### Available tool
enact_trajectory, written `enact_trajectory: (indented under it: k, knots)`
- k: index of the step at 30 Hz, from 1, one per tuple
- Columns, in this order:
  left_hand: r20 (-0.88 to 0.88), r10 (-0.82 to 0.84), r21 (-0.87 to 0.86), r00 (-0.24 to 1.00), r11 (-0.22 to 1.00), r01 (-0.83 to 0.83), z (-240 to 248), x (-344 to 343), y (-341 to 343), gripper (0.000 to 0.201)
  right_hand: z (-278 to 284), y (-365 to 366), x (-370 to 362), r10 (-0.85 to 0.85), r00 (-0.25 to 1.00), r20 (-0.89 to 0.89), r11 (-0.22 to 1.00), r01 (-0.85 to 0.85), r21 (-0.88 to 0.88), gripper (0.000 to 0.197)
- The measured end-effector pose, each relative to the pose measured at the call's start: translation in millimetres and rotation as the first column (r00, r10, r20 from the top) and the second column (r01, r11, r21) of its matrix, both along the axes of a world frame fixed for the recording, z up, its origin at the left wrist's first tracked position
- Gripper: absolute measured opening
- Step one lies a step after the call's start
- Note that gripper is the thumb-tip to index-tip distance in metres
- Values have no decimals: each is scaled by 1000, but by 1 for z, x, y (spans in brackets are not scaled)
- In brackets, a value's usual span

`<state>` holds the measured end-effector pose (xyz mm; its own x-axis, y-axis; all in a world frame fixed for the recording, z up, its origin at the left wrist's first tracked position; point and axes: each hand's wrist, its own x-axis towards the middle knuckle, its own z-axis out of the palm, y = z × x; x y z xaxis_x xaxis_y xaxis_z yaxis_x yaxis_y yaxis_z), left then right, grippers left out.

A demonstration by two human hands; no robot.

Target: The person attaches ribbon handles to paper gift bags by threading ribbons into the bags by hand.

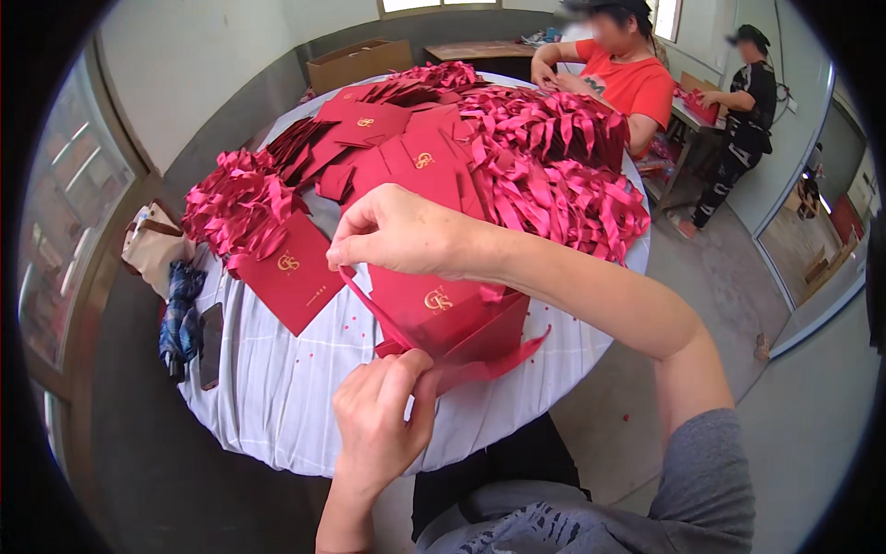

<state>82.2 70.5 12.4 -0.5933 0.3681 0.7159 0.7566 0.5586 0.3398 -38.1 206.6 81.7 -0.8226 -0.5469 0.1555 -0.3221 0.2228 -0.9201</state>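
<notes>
A red paper bag (pixel 496 325) with a gold emblem lies at the near side of the table, directly in front of me. My right hand (pixel 411 231) reaches across to the left above it, thumb and fingers pinching the upper end of a red ribbon (pixel 371 306). That ribbon slants down, taut, toward the bag's near edge. There my left hand (pixel 383 411) is closed, its thumb and forefinger pinched on the ribbon beside the bag. Another stretch of ribbon (pixel 529 351) sticks out at the bag's right. Just left of my right hand, a flat red bag (pixel 293 275) rests on the cloth.
A white cloth (pixel 268 397) covers the round table. Piles of red ribboned bags (pixel 554 175) fill its far side. A phone (pixel 211 346), a folded umbrella (pixel 182 314) and a beige pouch (pixel 152 242) sit at the left edge. Two people work beyond.
</notes>
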Motion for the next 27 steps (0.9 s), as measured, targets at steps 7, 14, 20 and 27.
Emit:
enact_trajectory:
  k: [7,14,20,27]
  knots:
    - [-1,43,-16,999,999,-43,-1,0,1,23,-8,3,-14,12,994,-109,999,-8,37,18]
    - [29,60,16,998,998,-60,-5,-10,-1,25,-9,45,61,-246,857,-452,968,243,-65,13]
    - [82,73,10,994,997,-74,0,-10,-1,25,-73,54,121,-284,708,-647,911,409,48,21]
    - [-11,219,-119,976,968,-219,16,-2,15,16,-114,58,136,-319,831,-457,945,314,-89,20]
